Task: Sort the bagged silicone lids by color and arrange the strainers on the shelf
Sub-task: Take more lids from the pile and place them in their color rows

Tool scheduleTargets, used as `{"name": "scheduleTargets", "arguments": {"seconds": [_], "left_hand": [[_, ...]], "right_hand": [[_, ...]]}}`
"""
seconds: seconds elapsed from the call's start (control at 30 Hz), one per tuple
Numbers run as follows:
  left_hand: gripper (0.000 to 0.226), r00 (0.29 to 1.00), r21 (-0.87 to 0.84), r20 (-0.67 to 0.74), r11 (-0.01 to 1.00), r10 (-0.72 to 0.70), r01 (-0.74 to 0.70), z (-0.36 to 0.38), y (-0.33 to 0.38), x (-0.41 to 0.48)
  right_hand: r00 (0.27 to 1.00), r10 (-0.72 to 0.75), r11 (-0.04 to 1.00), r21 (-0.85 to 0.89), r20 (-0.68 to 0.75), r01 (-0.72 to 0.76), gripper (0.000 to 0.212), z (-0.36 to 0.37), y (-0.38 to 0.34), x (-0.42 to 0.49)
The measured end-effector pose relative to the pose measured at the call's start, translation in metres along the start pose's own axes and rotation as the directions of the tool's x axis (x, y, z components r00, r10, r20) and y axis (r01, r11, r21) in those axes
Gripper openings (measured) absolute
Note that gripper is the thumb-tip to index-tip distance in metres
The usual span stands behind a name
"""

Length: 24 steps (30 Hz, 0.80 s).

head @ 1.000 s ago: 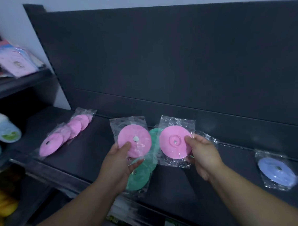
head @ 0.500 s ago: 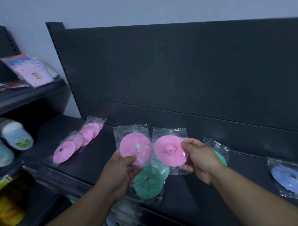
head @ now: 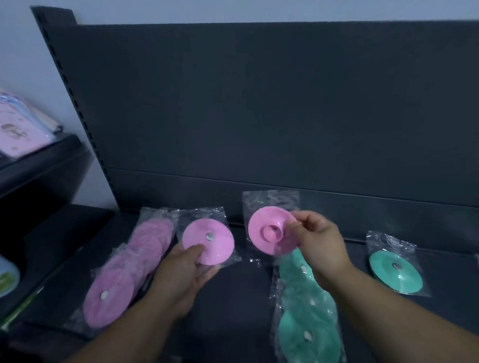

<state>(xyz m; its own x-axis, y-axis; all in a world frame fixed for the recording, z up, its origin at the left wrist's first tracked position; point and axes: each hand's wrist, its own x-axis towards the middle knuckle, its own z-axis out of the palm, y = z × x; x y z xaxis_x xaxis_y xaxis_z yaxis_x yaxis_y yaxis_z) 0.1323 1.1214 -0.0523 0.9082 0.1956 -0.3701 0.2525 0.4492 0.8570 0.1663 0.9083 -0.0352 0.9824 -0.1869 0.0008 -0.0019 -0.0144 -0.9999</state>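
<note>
Now: left hand (head: 182,274) pinches flat-faced pink lid (head: 217,244); right hand (head: 320,243) pinches knobbed pink lid (head: 264,235), knob toward camera.

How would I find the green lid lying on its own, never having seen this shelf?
Look along the dark shelf below the back panel. Right of the person's right hand, beyond the overlapping row of green lids, lies the single green lid in its clear bag. It alone is green and touches no other lid.
</note>
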Motion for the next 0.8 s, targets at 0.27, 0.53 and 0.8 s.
{"name": "scheduleTargets", "arguments": {"seconds": [0.27,0.53,0.8], "left_hand": [[0.035,0.995,-0.029,0.060,0.996,-0.081,0.082,-0.030,0.015,0.045],[0.026,0.987,-0.018,0.126,0.994,-0.102,0.105,-0.029,0.022,0.054],[0.033,0.981,-0.055,0.155,0.991,-0.115,0.124,-0.020,0.021,0.047]], "right_hand": [[0.893,-0.425,0.699,-0.571,0.151,0.430,0.038,0.034,0.027,0.005],[0.808,-0.530,0.559,-0.611,0.256,0.560,0.017,0.047,0.039,-0.004],[0.739,-0.658,0.554,-0.573,0.143,0.604,0.014,0.070,0.031,-0.016]]}}
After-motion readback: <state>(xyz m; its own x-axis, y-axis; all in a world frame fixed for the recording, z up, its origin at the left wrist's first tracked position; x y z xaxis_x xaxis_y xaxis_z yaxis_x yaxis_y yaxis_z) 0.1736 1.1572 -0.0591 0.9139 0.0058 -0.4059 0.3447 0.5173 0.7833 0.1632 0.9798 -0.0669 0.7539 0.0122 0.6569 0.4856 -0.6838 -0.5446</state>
